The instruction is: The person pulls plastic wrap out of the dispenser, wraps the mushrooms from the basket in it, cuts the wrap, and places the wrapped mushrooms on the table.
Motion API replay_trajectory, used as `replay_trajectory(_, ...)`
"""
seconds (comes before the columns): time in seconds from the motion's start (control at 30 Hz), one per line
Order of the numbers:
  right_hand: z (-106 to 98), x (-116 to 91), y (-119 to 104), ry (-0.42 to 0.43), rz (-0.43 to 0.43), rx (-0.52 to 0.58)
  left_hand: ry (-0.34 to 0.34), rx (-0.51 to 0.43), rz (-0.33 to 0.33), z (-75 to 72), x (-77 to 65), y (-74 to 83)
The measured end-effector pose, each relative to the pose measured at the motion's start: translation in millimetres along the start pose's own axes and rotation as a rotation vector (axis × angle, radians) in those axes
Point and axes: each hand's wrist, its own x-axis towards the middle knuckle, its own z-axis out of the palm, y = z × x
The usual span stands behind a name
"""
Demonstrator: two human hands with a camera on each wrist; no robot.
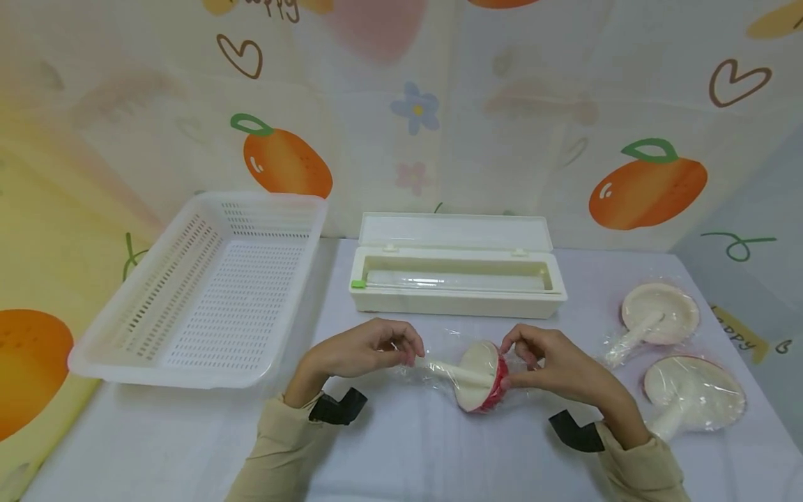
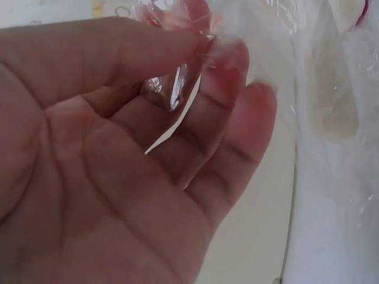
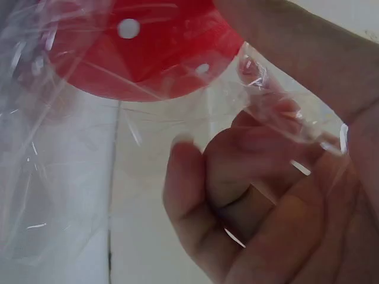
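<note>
A toy mushroom [image 1: 475, 376] with a white stem and a red cap with white dots lies on its side in clear plastic wrap [image 3: 89, 136]. At the stem end, my left hand [image 1: 370, 346] pinches the gathered wrap between thumb and fingertips; the wrap glints there in the left wrist view. On the cap side, my right hand [image 1: 558, 364] holds the wrap, its thumb against the edge of the red cap [image 3: 148, 53]. The white stem [image 2: 331, 89] shows through the film in the left wrist view.
Behind the hands stands a white wrap dispenser [image 1: 461, 305] with its lid up and a film roll [image 1: 452, 280] inside. A white perforated basket [image 1: 270, 376] is at left. Two wrapped mushrooms, an upper one [image 1: 665, 314] and a lower one [image 1: 702, 390], lie at right.
</note>
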Motion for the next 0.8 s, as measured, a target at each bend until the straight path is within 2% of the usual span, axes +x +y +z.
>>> replay_trajectory(0.17, 1.1, 0.5, 1.0, 0.058, -0.038, -0.028, -0.091, -0.067, -0.039, 2.5, 0.1, -1.2)
replay_trajectory(0.27, 0.7, 0.4, 0.1, 0.065, -0.045, -0.025, -0.104, -0.085, -0.073, 3.5, -0.1, -1.2)
replay_trajectory(0.33, 0.4, 0.1, -0.1, 0.063, -0.053, -0.027, -0.068, -0.06, -0.103, 4.6, 0.8, -0.9)
replay_trajectory(0.5, 0.2, -0.1, 0.9, 0.063, -0.09, -0.031, 0.099, 0.014, -0.179, 13.7, 10.2, -1.0)
replay_trajectory(0.57, 0.3, -0.1, 1.6, 0.067, -0.101, -0.028, 0.16, 0.057, -0.162, 19.6, 15.6, -1.1)
replay_trajectory(0.7, 0.6, 0.1, 3.5, 0.072, -0.115, -0.026, 0.268, 0.145, -0.059, 28.8, 22.7, -0.3)
replay_trajectory(0.8, 1.0, 0.6, 5.1, 0.067, -0.119, -0.037, 0.308, 0.159, 0.006, 32.1, 24.1, 1.7)
